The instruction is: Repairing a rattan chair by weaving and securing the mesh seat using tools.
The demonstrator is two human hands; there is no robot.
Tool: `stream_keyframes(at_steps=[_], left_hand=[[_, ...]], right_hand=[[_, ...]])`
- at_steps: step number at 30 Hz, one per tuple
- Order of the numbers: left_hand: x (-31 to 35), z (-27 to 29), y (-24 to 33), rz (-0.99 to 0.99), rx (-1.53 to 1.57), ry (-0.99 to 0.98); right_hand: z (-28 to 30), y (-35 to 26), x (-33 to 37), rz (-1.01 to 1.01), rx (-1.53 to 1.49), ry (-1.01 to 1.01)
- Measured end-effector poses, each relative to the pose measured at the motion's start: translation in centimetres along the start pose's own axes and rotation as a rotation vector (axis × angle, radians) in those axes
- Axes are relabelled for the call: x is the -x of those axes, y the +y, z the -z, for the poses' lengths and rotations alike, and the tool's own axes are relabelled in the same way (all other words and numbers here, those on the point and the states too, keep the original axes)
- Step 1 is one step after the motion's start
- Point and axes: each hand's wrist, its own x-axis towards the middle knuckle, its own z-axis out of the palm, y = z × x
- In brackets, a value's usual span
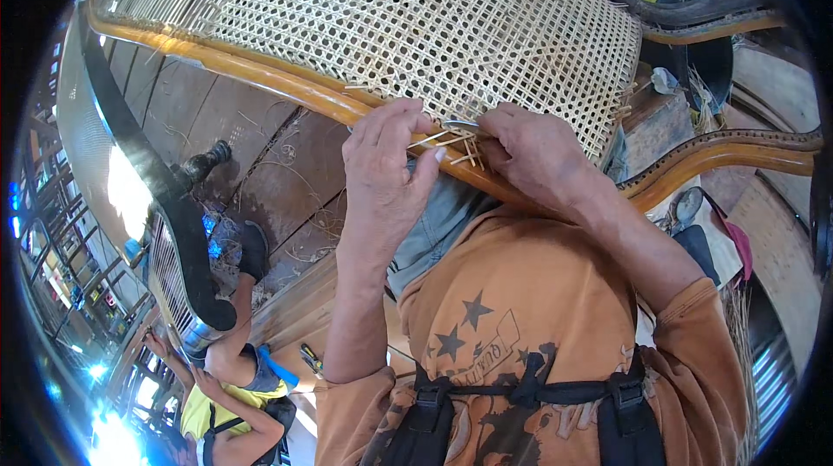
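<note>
A woven cane panel (486, 32) stretches across a curved, varnished wooden frame (286, 84) in front of me. At its near edge, my left hand (382, 154) is curled with a pale cane strip (431, 139) running out between thumb and forefinger. Close by on the right, my right hand (540, 158) is closed around a slim metal tool (462, 124), whose tip points left over the weave; its handle is hidden in the fingers. Several loose cane ends (470, 154) stick out between the two hands, over the frame rail.
Another curved wooden piece with a row of holes (729, 158) lies to the right. A dark-framed caned piece (130, 154) stands at the left, beside a co-worker in a yellow shirt (226, 418). Cane scraps litter the plank floor (286, 188).
</note>
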Motion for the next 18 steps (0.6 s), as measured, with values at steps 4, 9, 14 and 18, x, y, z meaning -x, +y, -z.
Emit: stream_keyframes(at_steps=[4, 9, 14, 18], left_hand=[[-0.2, -0.3, -0.4, -0.018, 0.003, 0.001], [0.0, -0.2, -0.4, 0.040, 0.073, -0.018], [0.0, -0.5, -0.6, -0.016, 0.042, 0.029], [0.2, -0.7, -0.8, -0.039, 0.039, 0.067]], right_hand=[[0.7, 0.3, -0.7, 0.070, 0.064, -0.082], [0.2, 1.6, -0.4, 0.154, 0.034, -0.061], [0.0, 1.9, -0.2, 0.151, -0.001, -0.012], [-0.3, 1.5, -0.3, 0.095, -0.011, 0.021]])
